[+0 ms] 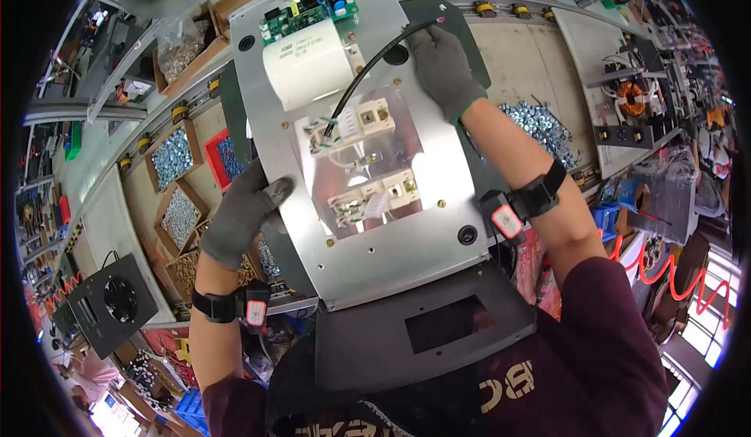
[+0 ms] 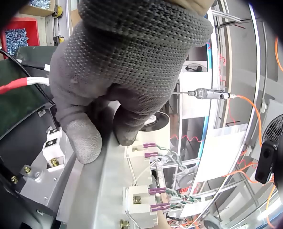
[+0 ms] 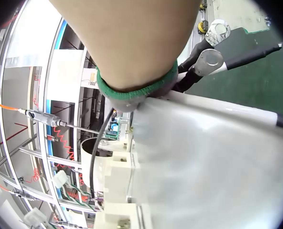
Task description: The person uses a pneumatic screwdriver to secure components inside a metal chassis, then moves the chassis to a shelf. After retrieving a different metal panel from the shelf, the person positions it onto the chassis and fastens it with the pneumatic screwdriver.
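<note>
A silver metal plate [image 1: 375, 269] fills the middle of the head view, tilted above a dark chassis [image 2: 22, 152]. It carries a white cylindrical capacitor [image 1: 309, 65], a green circuit board [image 1: 313, 14] and two pale modules with wires. My gloved left hand [image 1: 242, 218] grips the plate's left edge, thumb on top; the left wrist view shows the edge between thumb and fingers. At the upper right edge, my gloved right hand [image 1: 442, 65] holds the plate, its fingertips partly hidden. A black cable [image 1: 383, 52] arches from a module toward that hand.
Boxes of small metal fasteners [image 1: 172, 159] and a red bin [image 1: 223, 159] lie on the left. Loose fasteners [image 1: 540, 128] are heaped on the right. A black panel [image 1: 426, 331] stands at the near side. Cables with ring lugs [image 3: 210, 62] lie over the green mat [image 3: 256, 86].
</note>
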A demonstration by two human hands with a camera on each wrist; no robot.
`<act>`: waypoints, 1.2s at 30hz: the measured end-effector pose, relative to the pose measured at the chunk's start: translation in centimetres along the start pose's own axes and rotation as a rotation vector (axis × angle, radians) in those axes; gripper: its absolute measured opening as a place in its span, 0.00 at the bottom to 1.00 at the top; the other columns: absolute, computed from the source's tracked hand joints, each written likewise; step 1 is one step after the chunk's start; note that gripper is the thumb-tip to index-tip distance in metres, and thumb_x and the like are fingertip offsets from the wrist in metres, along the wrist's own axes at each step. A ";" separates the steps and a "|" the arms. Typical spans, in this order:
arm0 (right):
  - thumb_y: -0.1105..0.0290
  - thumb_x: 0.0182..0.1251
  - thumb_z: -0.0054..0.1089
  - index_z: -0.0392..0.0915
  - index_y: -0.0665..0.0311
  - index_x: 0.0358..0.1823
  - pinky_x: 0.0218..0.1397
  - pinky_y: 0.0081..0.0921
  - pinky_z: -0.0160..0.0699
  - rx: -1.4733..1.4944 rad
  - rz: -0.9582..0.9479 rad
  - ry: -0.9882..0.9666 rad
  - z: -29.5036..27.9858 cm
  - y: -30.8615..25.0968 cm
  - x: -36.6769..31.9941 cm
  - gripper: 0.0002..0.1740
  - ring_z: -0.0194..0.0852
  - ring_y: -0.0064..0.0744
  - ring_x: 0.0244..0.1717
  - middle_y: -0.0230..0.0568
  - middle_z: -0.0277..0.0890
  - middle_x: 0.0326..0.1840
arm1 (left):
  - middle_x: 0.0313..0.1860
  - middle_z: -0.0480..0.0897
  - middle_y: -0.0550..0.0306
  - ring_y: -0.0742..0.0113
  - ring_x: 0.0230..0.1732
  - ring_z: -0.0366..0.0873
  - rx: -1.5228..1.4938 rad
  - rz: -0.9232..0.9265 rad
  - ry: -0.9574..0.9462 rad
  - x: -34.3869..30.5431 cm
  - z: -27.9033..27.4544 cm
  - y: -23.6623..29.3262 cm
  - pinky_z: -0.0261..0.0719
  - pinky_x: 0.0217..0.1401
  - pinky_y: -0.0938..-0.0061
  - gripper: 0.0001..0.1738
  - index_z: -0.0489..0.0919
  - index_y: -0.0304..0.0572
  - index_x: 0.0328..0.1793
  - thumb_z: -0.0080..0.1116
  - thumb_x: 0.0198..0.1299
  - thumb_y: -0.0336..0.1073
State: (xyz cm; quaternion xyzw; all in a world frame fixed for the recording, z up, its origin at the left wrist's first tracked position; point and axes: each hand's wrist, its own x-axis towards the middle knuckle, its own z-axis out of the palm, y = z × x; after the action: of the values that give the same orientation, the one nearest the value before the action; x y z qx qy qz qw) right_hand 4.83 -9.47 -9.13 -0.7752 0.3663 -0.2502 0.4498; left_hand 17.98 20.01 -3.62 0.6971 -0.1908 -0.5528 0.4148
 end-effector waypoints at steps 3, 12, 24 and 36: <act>0.58 0.70 0.46 0.77 0.68 0.45 0.47 0.32 0.71 -0.021 0.019 0.026 0.6 0.4 -0.6 0.19 0.74 0.41 0.41 0.48 0.79 0.38 | 0.44 0.79 0.57 0.74 0.37 0.78 -0.003 -0.029 0.027 -0.6 -0.3 -0.6 0.78 0.31 0.81 0.34 0.65 0.33 0.66 0.57 0.61 0.49; 0.49 0.69 0.44 0.75 0.65 0.46 0.53 0.40 0.70 -0.087 0.072 0.014 1.2 -1.3 -2.3 0.24 0.74 0.55 0.49 0.54 0.77 0.45 | 0.49 0.77 0.58 0.78 0.46 0.70 -0.030 0.102 0.254 -4.0 1.1 -4.7 0.69 0.50 0.82 0.25 0.66 0.31 0.64 0.48 0.68 0.41; 0.58 0.68 0.51 0.74 0.66 0.52 0.48 0.25 0.74 -0.046 0.218 -0.221 -11.6 2.0 -9.5 0.20 0.77 0.32 0.43 0.45 0.78 0.42 | 0.47 0.77 0.56 0.71 0.49 0.72 0.009 -0.013 0.331 -10.6 5.2 -10.9 0.69 0.55 0.77 0.23 0.69 0.32 0.63 0.52 0.66 0.39; 0.60 0.69 0.49 0.76 0.58 0.39 0.25 0.22 0.65 -0.056 0.518 -0.790 -11.8 11.6 -19.7 0.12 0.64 0.21 0.21 0.28 0.66 0.23 | 0.39 0.80 0.53 0.70 0.42 0.73 -0.278 0.360 0.399 -7.2 8.1 -13.0 0.72 0.49 0.72 0.25 0.75 0.34 0.54 0.52 0.65 0.50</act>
State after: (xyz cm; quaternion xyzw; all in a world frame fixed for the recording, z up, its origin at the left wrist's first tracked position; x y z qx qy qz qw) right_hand -19.60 -3.71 -14.91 -0.7060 0.3549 0.1944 0.5812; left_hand 5.67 29.83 -9.78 0.6835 -0.1487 -0.3431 0.6269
